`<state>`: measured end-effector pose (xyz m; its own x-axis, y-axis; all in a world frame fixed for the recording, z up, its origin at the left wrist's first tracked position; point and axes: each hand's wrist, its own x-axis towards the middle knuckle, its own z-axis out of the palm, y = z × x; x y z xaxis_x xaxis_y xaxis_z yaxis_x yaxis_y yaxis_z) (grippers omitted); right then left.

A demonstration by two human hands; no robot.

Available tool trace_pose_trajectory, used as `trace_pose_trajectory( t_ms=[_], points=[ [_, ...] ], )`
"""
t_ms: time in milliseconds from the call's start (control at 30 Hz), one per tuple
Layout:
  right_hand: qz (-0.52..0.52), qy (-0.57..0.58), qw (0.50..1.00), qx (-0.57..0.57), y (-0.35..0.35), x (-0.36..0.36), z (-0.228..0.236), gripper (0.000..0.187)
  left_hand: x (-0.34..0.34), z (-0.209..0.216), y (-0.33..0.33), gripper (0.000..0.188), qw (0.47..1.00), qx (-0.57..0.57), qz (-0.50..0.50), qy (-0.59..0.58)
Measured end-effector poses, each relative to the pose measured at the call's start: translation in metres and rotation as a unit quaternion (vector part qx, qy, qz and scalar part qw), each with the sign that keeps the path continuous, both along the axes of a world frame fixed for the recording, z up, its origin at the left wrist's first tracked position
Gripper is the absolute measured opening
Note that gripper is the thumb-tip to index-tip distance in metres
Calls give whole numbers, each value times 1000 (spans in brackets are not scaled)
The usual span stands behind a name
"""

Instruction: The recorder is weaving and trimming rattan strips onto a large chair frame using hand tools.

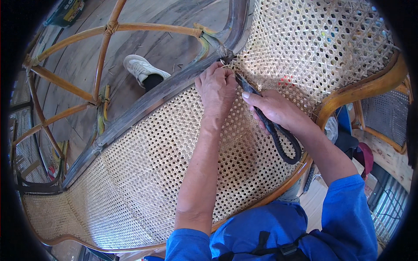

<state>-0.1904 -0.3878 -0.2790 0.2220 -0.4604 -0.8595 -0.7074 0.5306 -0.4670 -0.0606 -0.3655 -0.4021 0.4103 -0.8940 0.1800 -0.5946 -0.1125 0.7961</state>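
A long seat of woven cane webbing [170, 143] stretches across in front of me, its bamboo-like frame running along both sides. My left hand [216, 89] presses on the far edge of the weave beside a dark frame joint. Its fingers are pinched round a thin cane strand [226, 66]. Held in my right hand [274, 108] is a pair of black loop-handled scissors [285, 148]. Their dark tip points up and left, close to the left fingers, while the looped handle hangs toward me. Whether the blades touch the strand is hidden.
At the right rises a backrest of cane weave [313, 43] with a curved rattan rail [370, 93]. A rattan lattice [65, 82] stands at the left above a wooden floor. Beyond the seat is a foot in a white shoe [143, 69]. A dark green container [65, 13] sits far left.
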Motion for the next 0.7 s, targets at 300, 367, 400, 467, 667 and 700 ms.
trace_pose_trajectory(
  t_ms=[300, 367, 400, 467, 667, 700],
  points=[
    [-9, -9, 1000, -19, 1, 0, -7, 42, 1, -3, 0, 13, 1000, 4, -14, 1],
    [30, 43, 998, -26, -1, 2, -1, 42, 0, -4, -1, 13, 1000, -5, -11, -8],
    [29, 44, 998, -27, 0, 0, -5, 42, 0, -4, -1, 13, 1000, -6, -11, -8],
    [29, 34, 995, -84, 6, -7, -19, 44, -1, -5, -2, 12, 1000, -10, -14, 2],
    [19, 5, 998, -65, 27, -18, -7, 45, 5, -8, 0, 12, 999, -28, 1, 43],
    [20, 2, 998, -66, 33, -19, -2, 45, 6, -8, 2, 12, 999, -29, 2, 40]
  ],
)
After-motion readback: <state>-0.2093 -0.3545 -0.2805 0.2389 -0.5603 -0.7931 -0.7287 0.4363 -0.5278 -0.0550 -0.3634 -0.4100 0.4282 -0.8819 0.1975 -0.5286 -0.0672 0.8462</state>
